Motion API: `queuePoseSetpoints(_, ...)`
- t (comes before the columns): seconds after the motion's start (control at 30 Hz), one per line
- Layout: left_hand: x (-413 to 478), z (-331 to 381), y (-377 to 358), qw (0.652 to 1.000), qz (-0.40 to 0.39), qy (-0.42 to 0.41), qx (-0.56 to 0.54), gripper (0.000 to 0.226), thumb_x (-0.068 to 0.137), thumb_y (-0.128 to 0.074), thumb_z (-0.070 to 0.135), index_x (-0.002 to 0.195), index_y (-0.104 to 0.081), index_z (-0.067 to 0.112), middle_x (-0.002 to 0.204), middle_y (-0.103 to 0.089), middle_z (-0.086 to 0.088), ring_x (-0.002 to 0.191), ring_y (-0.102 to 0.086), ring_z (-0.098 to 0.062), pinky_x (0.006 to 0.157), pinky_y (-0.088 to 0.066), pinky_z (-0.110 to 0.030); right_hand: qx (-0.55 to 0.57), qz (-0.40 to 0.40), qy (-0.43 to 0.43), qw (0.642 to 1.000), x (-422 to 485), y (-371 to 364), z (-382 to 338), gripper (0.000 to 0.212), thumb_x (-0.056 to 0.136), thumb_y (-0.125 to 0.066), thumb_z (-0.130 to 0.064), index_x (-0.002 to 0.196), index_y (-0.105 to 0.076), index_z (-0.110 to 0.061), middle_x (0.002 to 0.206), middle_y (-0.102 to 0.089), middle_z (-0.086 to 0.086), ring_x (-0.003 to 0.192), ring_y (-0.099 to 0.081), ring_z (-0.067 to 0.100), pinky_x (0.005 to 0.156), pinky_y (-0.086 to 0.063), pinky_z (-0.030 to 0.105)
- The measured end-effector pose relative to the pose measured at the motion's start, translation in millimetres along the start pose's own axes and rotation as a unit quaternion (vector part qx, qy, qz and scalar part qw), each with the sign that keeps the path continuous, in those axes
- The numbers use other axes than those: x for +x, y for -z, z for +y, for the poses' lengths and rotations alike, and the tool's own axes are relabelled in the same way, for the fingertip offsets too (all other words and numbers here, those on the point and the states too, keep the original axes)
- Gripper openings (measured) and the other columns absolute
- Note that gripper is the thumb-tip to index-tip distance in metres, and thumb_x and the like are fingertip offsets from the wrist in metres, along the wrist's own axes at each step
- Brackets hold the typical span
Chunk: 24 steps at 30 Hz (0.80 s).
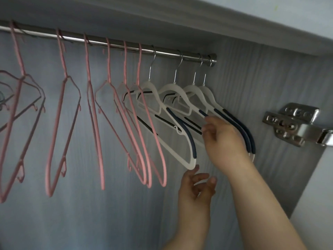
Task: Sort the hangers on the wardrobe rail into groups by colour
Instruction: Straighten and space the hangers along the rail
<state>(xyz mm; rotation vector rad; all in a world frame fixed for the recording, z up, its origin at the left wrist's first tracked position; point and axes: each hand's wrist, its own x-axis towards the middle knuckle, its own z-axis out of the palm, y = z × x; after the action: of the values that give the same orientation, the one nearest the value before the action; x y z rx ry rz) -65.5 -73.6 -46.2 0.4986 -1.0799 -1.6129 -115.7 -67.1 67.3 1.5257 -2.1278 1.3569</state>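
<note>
The wardrobe rail [111, 42] runs from the upper left of the frame down toward the middle right, where it ends at the wardrobe wall. The sorting looks almost finished.

All the pink hangers [59, 112] hang together on the left and middle part of the rail. I can count about six pink hooks on the rail, and there may be more at the far left edge, where things get tangled and hard to tell. All the white hangers [173, 134] with dark blue grips hang together at the right end of the rail. There are four silver hooks there. No pink one sits among the white ones, and no white hook sits among the pink ones, though the two nearest groups overlap a bit lower down.

The right hand [223, 136], in the middle right of the frame, reaches in among the white hangers. Its fingers are curled and seem to pinch the shoulder of the second white hanger, but I cannot tell for sure. The left hand [196, 188], lower middle, is loosely spread and holds nothing. One fingertip just touches the bottom tip of the nearest white hanger.

I think only tidying is left, like evening out the gaps. A metal hinge [292, 123] is fixed to the wall at the right.
</note>
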Motion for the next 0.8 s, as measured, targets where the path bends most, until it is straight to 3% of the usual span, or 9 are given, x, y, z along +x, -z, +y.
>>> queuePoseSetpoints(0.17,11,3,-16,0.994,-0.019,0.065,-0.085,0.031,0.082,-0.062,0.005,0.112,-0.058,0.004,0.109,-0.067,-0.017,0.091,-0.062,-0.019,0.081,-0.051,-0.027,-0.066,0.152,0.084,0.983,0,3,1,0.035,0.085,-0.054,-0.001,0.119,-0.060,-0.010,0.112,-0.061,0.012,0.101,-0.059,0.027,0.084,-0.041,0.025)
queuePoseSetpoints(0.27,15,8,-26,0.979,-0.014,0.117,-0.168,0.023,0.084,-0.058,0.004,0.106,-0.059,-0.003,0.104,-0.066,-0.019,0.086,-0.063,-0.018,0.085,-0.052,-0.028,-0.121,0.093,0.076,0.985,6,9,5,0.037,0.087,-0.055,-0.007,0.124,-0.057,-0.010,0.121,-0.061,0.011,0.111,-0.055,0.026,0.089,-0.039,0.023)
queuePoseSetpoints(0.37,17,12,-31,0.972,-0.039,0.124,-0.194,0.015,0.088,-0.050,0.003,0.083,-0.064,0.004,0.080,-0.068,-0.010,0.071,-0.062,-0.014,0.068,-0.054,-0.022,-0.126,0.037,0.063,0.989,6,7,5,0.035,0.090,-0.052,-0.011,0.124,-0.056,-0.011,0.118,-0.062,0.010,0.107,-0.058,0.024,0.085,-0.042,0.023)
queuePoseSetpoints(0.47,19,12,-30,0.979,-0.013,0.128,-0.161,0.019,0.084,-0.053,-0.001,0.072,-0.062,0.011,0.075,-0.064,-0.009,0.072,-0.058,-0.018,0.064,-0.050,-0.024,-0.140,0.036,0.062,0.988,3,3,6,0.040,0.090,-0.052,-0.014,0.131,-0.050,-0.011,0.123,-0.057,0.013,0.115,-0.051,0.026,0.092,-0.041,0.028)
queuePoseSetpoints(0.6,31,8,-24,0.984,0.072,0.114,-0.116,0.011,0.083,-0.061,0.007,0.080,-0.051,0.011,0.081,-0.054,-0.008,0.075,-0.052,-0.018,0.077,-0.044,-0.031,-0.126,0.034,0.057,0.990,1,1,6,0.042,0.092,-0.051,-0.014,0.134,-0.046,-0.012,0.131,-0.054,0.010,0.120,-0.050,0.024,0.093,-0.040,0.027)
queuePoseSetpoints(0.7,37,11,-17,0.982,0.073,0.098,-0.143,0.026,0.083,-0.063,0.012,0.107,-0.055,0.008,0.108,-0.062,-0.013,0.103,-0.059,-0.024,0.097,-0.045,-0.038,-0.100,0.026,0.051,0.993,0,0,9,0.044,0.093,-0.049,-0.015,0.136,-0.043,-0.012,0.132,-0.054,0.007,0.120,-0.051,0.020,0.092,-0.038,0.022)
queuePoseSetpoints(0.8,33,17,-10,0.982,-0.007,0.084,-0.171,0.030,0.080,-0.060,0.015,0.108,-0.061,0.005,0.109,-0.067,-0.016,0.104,-0.062,-0.027,0.086,-0.053,-0.033,-0.053,0.015,0.032,0.998,-6,-2,15,0.036,0.093,-0.047,-0.016,0.129,-0.050,-0.013,0.116,-0.064,0.007,0.107,-0.059,0.021,0.086,-0.042,0.021)
